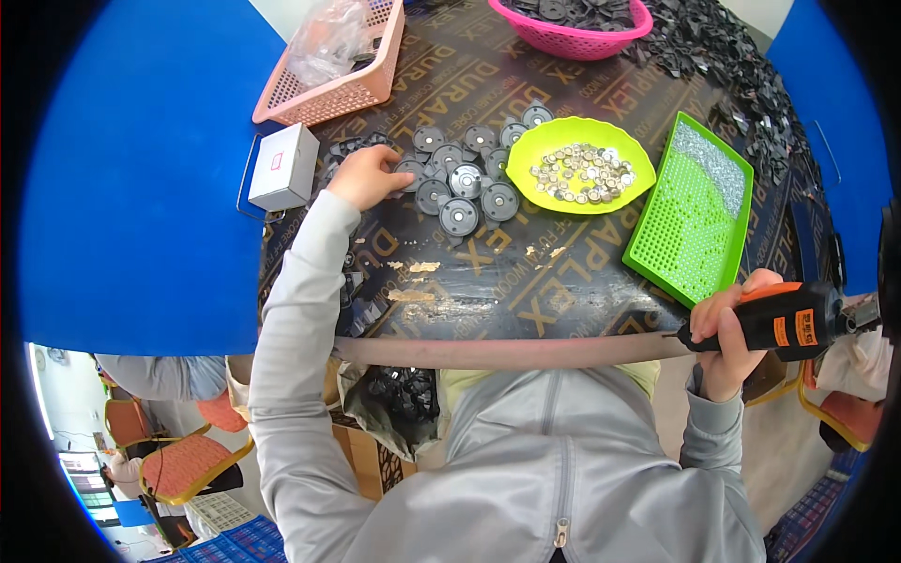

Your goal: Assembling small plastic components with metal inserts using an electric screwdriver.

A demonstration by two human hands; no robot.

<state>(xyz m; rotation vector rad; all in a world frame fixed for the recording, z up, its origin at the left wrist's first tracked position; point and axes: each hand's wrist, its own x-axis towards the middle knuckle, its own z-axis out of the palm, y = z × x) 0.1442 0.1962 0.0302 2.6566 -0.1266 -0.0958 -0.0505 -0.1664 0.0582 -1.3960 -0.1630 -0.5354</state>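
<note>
My left hand (366, 178) reaches over the left side of a cluster of round dark grey plastic parts (458, 216). Its thumb and fingers close on the edge of one round grey part (410, 173); how firm the grip is cannot be seen. One part in the middle carries a shiny metal disc (465, 178). Off the table's near right edge, my right hand (727, 338) is wrapped round a black and orange electric screwdriver (784, 319). The tool lies nearly level, its thin tip pointing left.
A yellow-green bowl (535, 192) holds small metal discs. Beside it, a green perforated tray (671, 239) contains many small silvery pieces. Further back are a pink basket (572, 42), a peach basket (375, 89) with plastic bags, and heaped black parts (713, 56). A white box (284, 169) sits left.
</note>
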